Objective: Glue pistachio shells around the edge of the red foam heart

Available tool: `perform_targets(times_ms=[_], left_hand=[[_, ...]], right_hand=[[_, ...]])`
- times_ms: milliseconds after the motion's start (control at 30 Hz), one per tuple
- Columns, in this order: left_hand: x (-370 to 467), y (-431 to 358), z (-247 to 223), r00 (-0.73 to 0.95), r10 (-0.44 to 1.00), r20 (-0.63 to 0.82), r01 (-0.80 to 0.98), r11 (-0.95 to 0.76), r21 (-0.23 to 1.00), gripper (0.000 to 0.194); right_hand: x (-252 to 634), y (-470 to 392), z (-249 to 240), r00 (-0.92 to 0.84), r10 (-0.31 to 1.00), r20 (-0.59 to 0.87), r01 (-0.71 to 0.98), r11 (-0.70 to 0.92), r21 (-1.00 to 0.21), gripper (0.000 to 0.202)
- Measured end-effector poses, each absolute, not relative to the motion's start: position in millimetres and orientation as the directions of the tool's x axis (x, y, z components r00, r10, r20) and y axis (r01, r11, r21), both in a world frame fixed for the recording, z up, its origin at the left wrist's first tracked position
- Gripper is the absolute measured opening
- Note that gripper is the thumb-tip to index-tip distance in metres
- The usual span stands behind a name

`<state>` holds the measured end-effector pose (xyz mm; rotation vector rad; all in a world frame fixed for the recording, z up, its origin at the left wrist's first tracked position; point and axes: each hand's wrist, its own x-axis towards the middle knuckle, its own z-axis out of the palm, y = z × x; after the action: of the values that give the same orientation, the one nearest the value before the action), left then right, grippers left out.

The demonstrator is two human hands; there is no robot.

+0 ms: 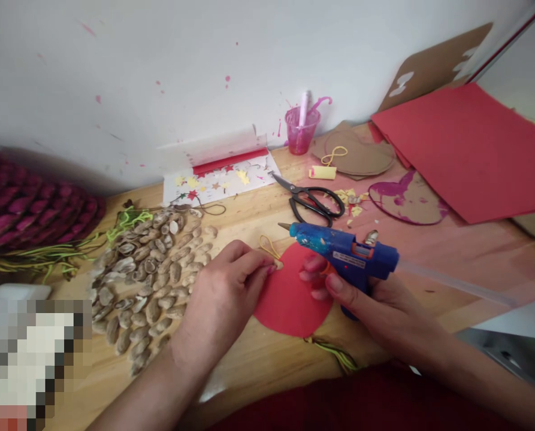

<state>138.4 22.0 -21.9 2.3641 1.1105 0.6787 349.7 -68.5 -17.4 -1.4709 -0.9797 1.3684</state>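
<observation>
My right hand (370,302) is wrapped round a blue hot glue gun (361,257), its nozzle pointing left and a clear glue stick (456,281) trailing from its back. The fingers of my left hand (231,293) are pinched on a small tan peanut shell (278,264) at the upper edge of a red paper shape (289,302). A yellow cord loop (268,244) sticks out at the top of the red shape, and a green and yellow tassel (334,353) shows below it. The glue gun and my right fingers cover part of the shape's right side.
Peanut shells (159,275) lie heaped at left. Beyond the hands are black-handled scissors (312,200), a pink-stained cup (301,129), cardboard pieces (361,152) and white paper with stars (222,179). Red sheets (469,149) sit at right. A purple scaly object (29,203) stands at far left.
</observation>
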Motion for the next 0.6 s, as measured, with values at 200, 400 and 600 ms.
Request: perform_targets(times_ms=[200, 400, 600], left_hand=[[139.5, 21.5, -20.7, 0.594, 0.765, 0.249, 0.580, -0.622, 0.526, 0.016], [140.3, 22.8, -20.7, 0.622, 0.753, 0.215, 0.589, -0.631, 0.504, 0.018], [140.9, 23.7, -20.0, 0.625, 0.764, 0.160, 0.620, -0.610, 0.494, 0.019]], right_hand=[[348.3, -68.2, -16.8, 0.105, 0.948, -0.302, -0.009, -0.302, -0.953, 0.031], [347.8, -67.3, -18.7, 0.119, 0.954, -0.276, 0.010, -0.279, -0.960, 0.031], [345.5, -67.1, -19.9, 0.142, 0.954, -0.264, 0.001, -0.267, -0.964, 0.033]])
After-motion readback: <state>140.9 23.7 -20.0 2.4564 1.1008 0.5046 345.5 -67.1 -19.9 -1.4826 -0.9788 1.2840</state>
